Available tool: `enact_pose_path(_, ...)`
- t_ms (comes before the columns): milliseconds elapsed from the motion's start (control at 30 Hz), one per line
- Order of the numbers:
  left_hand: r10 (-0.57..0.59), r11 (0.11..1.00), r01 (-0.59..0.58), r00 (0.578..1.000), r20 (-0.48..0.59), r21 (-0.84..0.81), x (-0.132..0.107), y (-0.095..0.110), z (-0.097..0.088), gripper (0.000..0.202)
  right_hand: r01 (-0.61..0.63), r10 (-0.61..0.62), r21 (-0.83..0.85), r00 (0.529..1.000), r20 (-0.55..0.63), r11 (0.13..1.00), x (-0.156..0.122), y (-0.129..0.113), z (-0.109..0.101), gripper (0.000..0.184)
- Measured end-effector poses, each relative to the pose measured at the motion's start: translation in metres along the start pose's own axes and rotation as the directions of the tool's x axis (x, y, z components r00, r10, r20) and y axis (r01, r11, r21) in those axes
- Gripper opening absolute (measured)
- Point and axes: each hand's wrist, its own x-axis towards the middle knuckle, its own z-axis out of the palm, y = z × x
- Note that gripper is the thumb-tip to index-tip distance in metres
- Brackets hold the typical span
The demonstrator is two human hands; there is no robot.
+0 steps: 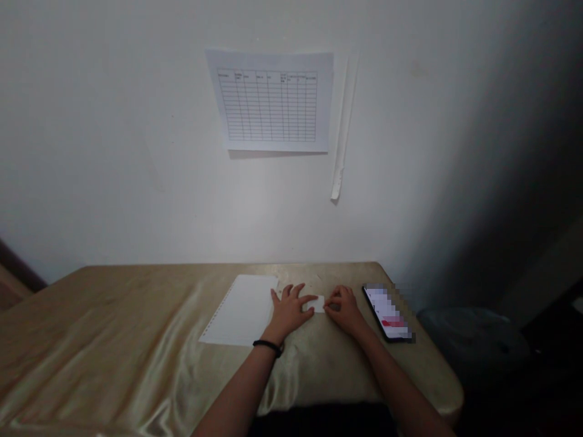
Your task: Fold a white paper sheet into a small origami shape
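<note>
My left hand point(290, 309) lies flat with fingers spread on the table, its fingertips pressing on a small white piece of paper point(318, 303). My right hand point(345, 308) has its fingers curled and pinched on the right edge of the same small paper. A black band circles my left wrist. A larger white sheet point(241, 311) with a perforated left edge lies just left of my left hand.
A phone point(388, 312) with a lit screen lies right of my right hand. The table point(113, 328) is covered with shiny beige cloth. A printed grid sheet point(271, 103) and a hanging paper strip point(342, 139) are on the wall. A dark seat point(473, 340) stands at the right.
</note>
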Motion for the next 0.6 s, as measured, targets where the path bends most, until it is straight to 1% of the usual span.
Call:
enact_pose_path(167, -0.003, 1.000, 0.003, 1.000, 0.010, 0.011, 0.000, 0.000, 0.000, 0.041, -0.004, 0.006, 0.049, 0.999, -0.035, 0.999, -0.002, 0.001, 0.002, 0.008)
enact_pose_path(267, -0.009, 1.000, 0.008, 0.999, 0.032, 0.028, 0.001, 0.000, 0.000, 0.041, -0.048, 0.053, 0.054, 0.994, -0.094, 0.997, 0.002, 0.004, 0.003, 0.010)
enact_pose_path(333, -0.013, 0.999, 0.011, 0.999, 0.040, 0.040, 0.001, 0.000, 0.000, 0.040, -0.078, 0.083, 0.046, 0.990, -0.114, 0.996, 0.005, 0.006, 0.005, 0.012)
enact_pose_path(600, -0.001, 0.999, 0.000, 1.000, 0.015, 0.043, 0.000, -0.001, 0.001, 0.040, -0.147, 0.142, -0.042, 0.984, -0.109, 0.988, 0.014, 0.005, 0.011, 0.015)
